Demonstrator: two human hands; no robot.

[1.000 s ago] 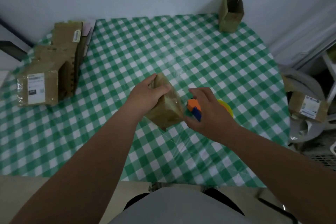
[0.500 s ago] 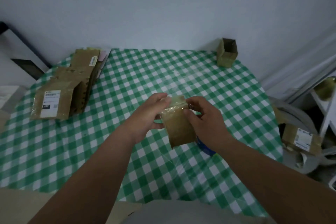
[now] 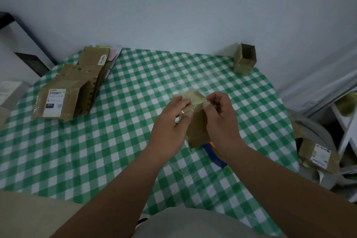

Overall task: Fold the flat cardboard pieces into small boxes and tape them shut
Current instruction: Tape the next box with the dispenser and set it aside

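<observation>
Small box [image 3: 197, 121] held above the middle of the bench [image 3: 135, 141], clear of the checked cloth; gripped from both sides. Left hand [image 3: 170, 127] wrapped on its near-left face, fingers [image 3: 185, 106] curled over the upper edge; right hand [image 3: 222, 120] pinching the top seam, fingers bent down onto a strip of clear tape [image 3: 193, 107] that is seen glinting across the flaps. Step judged: taping the top shut, strip being pressed flat. Next move judged to call for the tape ends to be smoothed down the sides without the flaps springing; whether the strip is already cut cannot be told.

Tape dispenser [image 3: 214, 152], blue and orange, lying on the bench just under the right wrist, partly hidden; to be reached for again if a second strip is wanted. Stack of flat cardboard pieces [image 3: 73, 91] at the far left, well apart; an open-topped folded box [image 3: 245, 62] at the far right corner by the wall. More labelled cardboard [image 3: 318, 156] off the bench at the right. Nothing is seen between the hands and the stack.
</observation>
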